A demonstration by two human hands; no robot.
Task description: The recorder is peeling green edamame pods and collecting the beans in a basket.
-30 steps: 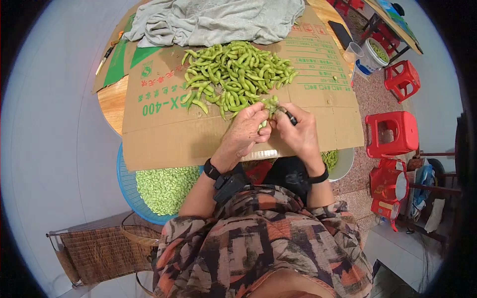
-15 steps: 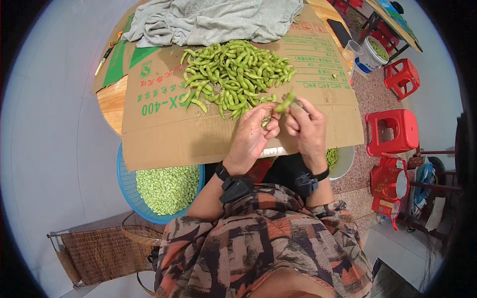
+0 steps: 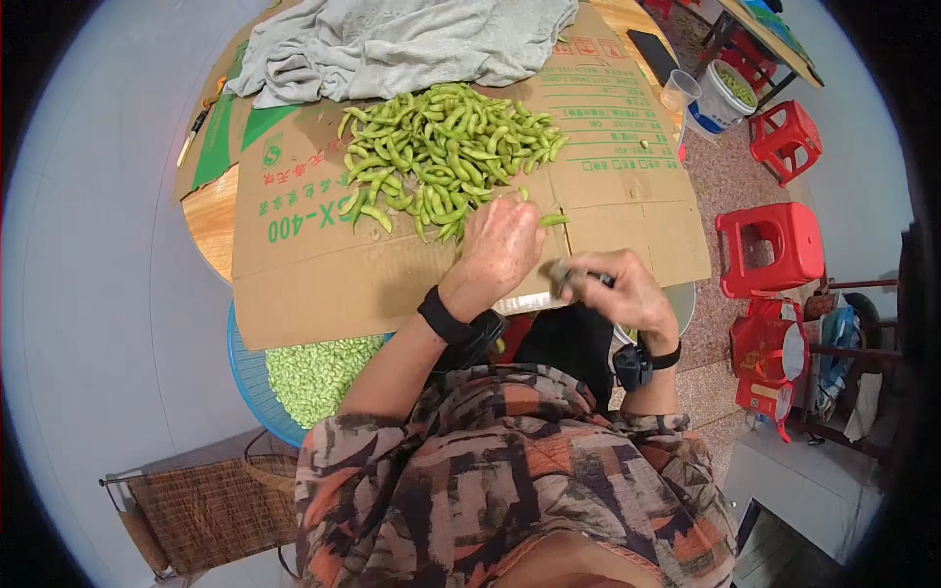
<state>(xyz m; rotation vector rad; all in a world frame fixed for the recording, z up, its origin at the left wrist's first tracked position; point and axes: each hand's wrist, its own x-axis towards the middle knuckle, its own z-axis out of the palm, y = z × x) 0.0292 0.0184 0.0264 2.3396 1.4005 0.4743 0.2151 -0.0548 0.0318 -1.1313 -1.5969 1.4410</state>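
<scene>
The left hand [image 3: 500, 245] pinches a single green pod [image 3: 553, 220] just beyond its fingers beside the heap of green bean pods [image 3: 446, 152] on flattened brown cardboard [image 3: 323, 274], while the right hand [image 3: 622, 289] stays clenched around a small dark tool [image 3: 564, 277], ready for cutting.

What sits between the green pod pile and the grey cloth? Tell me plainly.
In the head view, only a narrow strip of the flattened cardboard sheet shows between the pod pile and the grey cloth; nothing lies on that strip.
</scene>
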